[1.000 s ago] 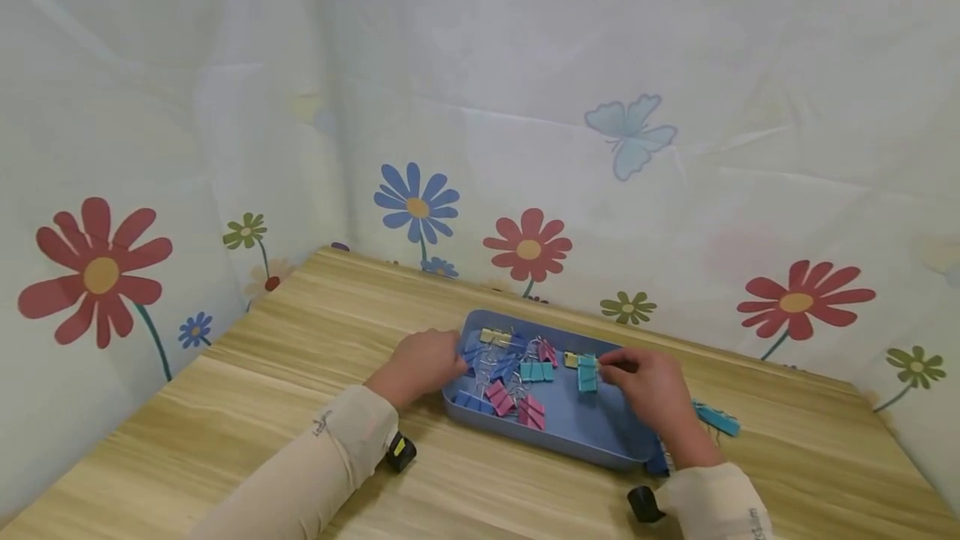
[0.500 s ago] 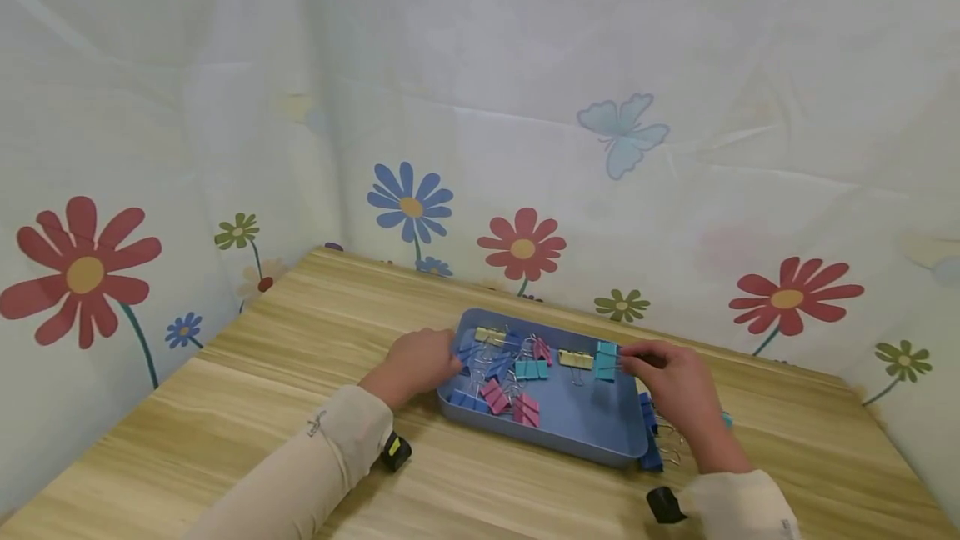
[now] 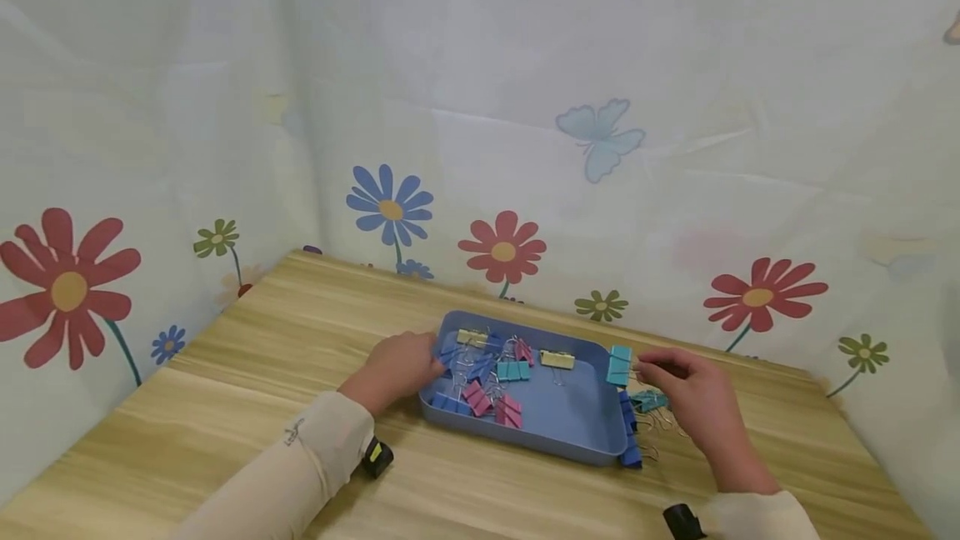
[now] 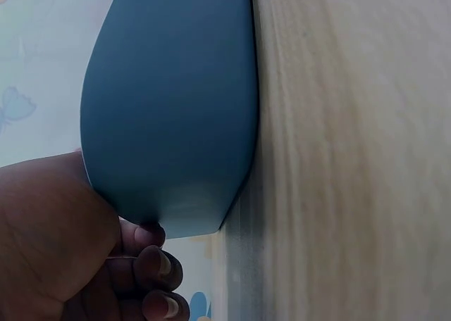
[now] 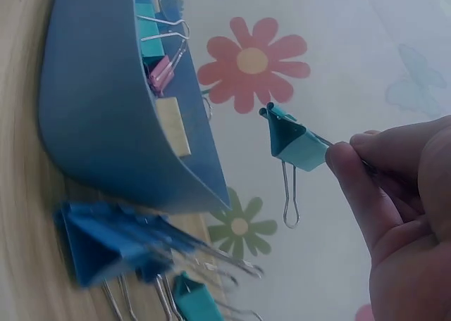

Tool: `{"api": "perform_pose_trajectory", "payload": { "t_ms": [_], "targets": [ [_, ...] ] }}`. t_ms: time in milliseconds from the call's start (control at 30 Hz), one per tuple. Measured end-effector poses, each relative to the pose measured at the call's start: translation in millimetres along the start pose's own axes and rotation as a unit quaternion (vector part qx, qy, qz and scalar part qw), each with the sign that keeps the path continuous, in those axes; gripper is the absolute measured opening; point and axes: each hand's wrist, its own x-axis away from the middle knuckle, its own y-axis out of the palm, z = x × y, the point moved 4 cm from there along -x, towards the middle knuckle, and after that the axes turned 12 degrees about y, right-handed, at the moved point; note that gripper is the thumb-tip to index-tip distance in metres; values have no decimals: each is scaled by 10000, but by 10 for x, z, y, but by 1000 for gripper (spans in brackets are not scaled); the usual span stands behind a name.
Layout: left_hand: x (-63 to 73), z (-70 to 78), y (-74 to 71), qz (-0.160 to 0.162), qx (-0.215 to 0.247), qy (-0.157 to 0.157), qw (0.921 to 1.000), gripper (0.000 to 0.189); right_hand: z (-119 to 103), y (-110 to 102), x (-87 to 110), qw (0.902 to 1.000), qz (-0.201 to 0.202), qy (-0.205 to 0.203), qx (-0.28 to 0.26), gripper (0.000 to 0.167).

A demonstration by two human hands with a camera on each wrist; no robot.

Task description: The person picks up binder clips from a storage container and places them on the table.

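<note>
A teal binder clip (image 3: 618, 366) hangs in the air at the right end of the blue tray (image 3: 525, 440). My right hand (image 3: 693, 394) pinches it by one wire handle between thumb and forefinger; its other handle dangles in the right wrist view. My left hand (image 3: 401, 369) grips the tray's left end, its fingers (image 4: 161, 265) curled at the rim in the left wrist view. Inside the tray lie several blue and pink clips, another teal clip (image 3: 513, 371), and a yellow clip (image 3: 558, 360) apart from the cluster.
Outside the tray's right end, blue binder clips (image 3: 631, 448) lie on the wooden table (image 3: 300, 307), with a teal one (image 3: 649, 400) beside them. A flower-printed curtain (image 3: 465, 148) stands behind the table.
My right hand has carried the teal clip rightward, from above the tray to beyond its right end. The yellow clip behind it shows fully now. My left hand keeps its grip on the tray.
</note>
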Motion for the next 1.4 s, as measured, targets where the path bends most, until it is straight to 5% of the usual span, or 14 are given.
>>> {"api": "perform_pose_trajectory", "payload": {
  "t_ms": [867, 1400],
  "targets": [
    [-5, -13, -14, -9, -108, 52, 9999, 19, 465, -416, 175, 9993, -350, 44, -95, 36],
    [-5, 12, -15, -100, -100, 38, 9999, 20, 840, -386, 141, 9885, -1139, 901, -420, 30]
  ]
}}
